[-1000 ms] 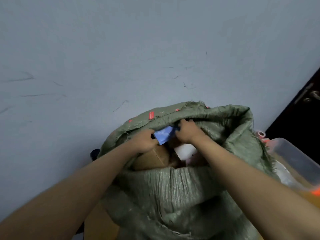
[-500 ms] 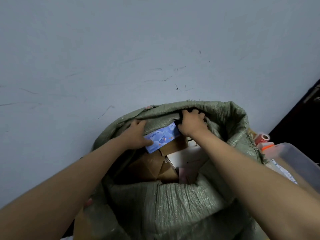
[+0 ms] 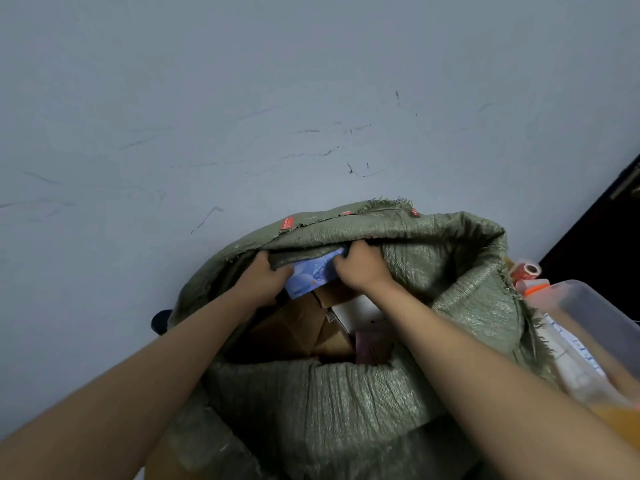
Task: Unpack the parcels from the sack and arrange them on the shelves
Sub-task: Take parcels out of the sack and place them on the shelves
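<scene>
Left hand and right hand each grip one end of the blue parcel, fingers curled round it, inside the mouth of the green sack. Compared with half a second earlier, the sack's far rim now overlaps the parcel's upper edge. Brown boxes lie directly below the grip.

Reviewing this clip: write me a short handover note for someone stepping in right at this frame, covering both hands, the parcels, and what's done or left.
Left hand: grips the left end of the blue parcel, by the sack's far rim.
Right hand: grips the same parcel's right end.
Sack: green woven, open, standing against the wall. The blue parcel is inside its mouth, partly under the folded far rim.
Inside too: brown cardboard boxes and a white parcel.
Done: nothing visibly shelved; no shelves in view.
Left: lift the blue parcel out, shelve it, then the rest.
</scene>
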